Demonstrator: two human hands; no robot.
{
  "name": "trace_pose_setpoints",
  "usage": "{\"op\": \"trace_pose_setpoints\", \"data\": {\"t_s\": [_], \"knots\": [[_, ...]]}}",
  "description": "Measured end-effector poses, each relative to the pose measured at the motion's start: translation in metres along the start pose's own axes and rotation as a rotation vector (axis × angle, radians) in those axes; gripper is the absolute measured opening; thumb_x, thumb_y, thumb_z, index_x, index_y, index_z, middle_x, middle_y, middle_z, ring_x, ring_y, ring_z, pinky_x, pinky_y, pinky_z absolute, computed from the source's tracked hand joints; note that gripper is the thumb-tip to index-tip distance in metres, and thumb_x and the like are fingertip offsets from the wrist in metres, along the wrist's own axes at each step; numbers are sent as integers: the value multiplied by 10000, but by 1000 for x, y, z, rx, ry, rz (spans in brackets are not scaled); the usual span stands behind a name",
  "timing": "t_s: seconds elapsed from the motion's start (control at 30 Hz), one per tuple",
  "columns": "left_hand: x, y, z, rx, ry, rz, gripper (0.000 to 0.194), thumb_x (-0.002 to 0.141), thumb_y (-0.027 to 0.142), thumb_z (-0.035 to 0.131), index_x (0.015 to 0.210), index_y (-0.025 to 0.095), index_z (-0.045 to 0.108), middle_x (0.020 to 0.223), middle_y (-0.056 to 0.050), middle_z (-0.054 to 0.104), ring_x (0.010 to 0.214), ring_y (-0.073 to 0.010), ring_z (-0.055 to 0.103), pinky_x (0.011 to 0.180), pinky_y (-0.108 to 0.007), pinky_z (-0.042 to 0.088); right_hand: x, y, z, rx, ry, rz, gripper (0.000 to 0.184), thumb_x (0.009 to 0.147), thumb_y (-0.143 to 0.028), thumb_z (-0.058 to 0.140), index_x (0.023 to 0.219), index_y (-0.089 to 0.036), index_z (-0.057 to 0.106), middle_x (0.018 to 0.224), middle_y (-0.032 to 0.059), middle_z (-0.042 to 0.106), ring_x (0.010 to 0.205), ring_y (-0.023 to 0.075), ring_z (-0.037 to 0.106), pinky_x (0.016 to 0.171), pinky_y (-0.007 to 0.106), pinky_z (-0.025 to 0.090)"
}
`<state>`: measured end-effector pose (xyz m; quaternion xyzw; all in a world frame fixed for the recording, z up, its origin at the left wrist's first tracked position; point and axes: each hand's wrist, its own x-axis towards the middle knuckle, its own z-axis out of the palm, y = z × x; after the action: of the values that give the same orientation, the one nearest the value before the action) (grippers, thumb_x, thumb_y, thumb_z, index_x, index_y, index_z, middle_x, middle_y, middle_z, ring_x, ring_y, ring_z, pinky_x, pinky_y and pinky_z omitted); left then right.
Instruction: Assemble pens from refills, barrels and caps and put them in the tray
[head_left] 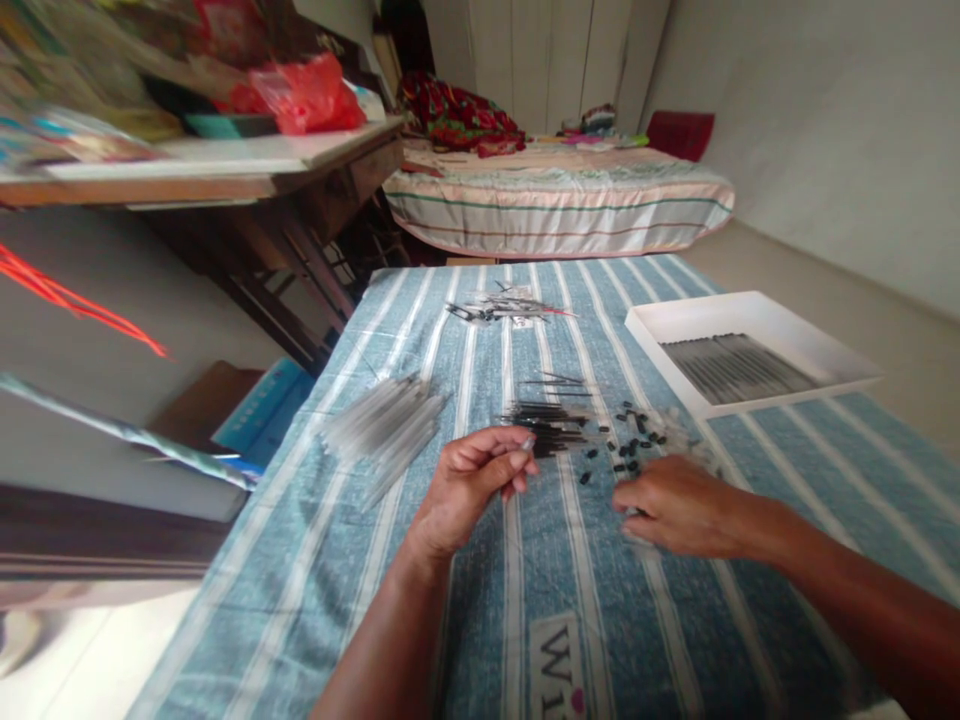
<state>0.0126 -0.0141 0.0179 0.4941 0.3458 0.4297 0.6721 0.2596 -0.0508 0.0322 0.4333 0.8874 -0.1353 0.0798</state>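
Note:
My left hand (480, 470) is closed in a pinch over the middle of the table, thumb against fingers, with a small clear plastic piece (528, 444) showing at the tips. Just beyond it lies a bundle of thin black pen refills (551, 425). My right hand (675, 505) rests low at the near edge of scattered small black plugs (630, 450) and clear pen caps (686, 435). Its fingers are curled together, and whatever they hold is hidden. Left of my left hand lies a pile of clear, empty-looking pen barrels (390, 425).
A white open box (795, 345) at the right holds a row of dark-filled pens (735, 370). Assorted pen parts (514, 305) lie at the table's far end. A striped cloth (480, 640) covers the table. A desk (315, 150) stands left, a bed (562, 200) behind.

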Motion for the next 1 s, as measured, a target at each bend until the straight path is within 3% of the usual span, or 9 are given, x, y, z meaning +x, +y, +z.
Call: {"op": "trace_pose_setpoints", "data": {"t_s": [0.2,0.37,0.53,0.67,0.77,0.87,1.0], "knots": [[-1,0,1,8,-8,-38,293,741,259,706,1017,166,679,688,-16,668,518,-76,524,462,-188,371,-2,-8,9,-6,-138,56,175,766,-178,539,637,-171,656,657,63,705,602,193,641,527,265,236],[-2,-3,3,54,-44,-53,249,759,260,690,983,152,689,686,-23,663,520,-76,527,456,-192,353,-1,-7,8,16,-61,74,183,794,-189,517,675,-186,657,659,43,700,611,176,629,540,261,248],[-2,-5,3,33,-58,-55,229,763,249,682,969,149,676,694,-17,653,516,-71,528,451,-186,340,9,-5,9,30,5,114,188,832,-308,532,748,-195,656,683,41,699,653,178,635,547,247,268],[-1,-6,3,52,-66,-74,236,756,249,685,964,139,665,696,-20,653,516,-74,531,444,-182,336,29,-5,12,11,79,157,231,892,-250,436,866,-207,661,769,43,713,687,158,638,575,230,311],[0,-7,3,67,-69,-82,246,747,261,690,956,133,665,688,-23,650,517,-77,528,440,-183,334,42,-4,14,-5,78,166,231,876,-220,446,832,-191,671,752,57,708,677,163,628,578,228,333],[-1,-8,3,88,-69,-103,244,738,263,695,943,133,671,683,-22,648,514,-75,520,441,-183,327,45,0,14,156,121,113,192,834,-188,485,769,-173,666,701,38,687,659,150,610,590,221,357],[-1,-9,5,121,-93,-144,235,727,260,697,931,145,685,676,-13,644,505,-70,505,447,-188,315,42,3,9,530,284,69,153,802,-200,512,794,-160,659,647,-13,647,598,107,567,577,188,386]]}}
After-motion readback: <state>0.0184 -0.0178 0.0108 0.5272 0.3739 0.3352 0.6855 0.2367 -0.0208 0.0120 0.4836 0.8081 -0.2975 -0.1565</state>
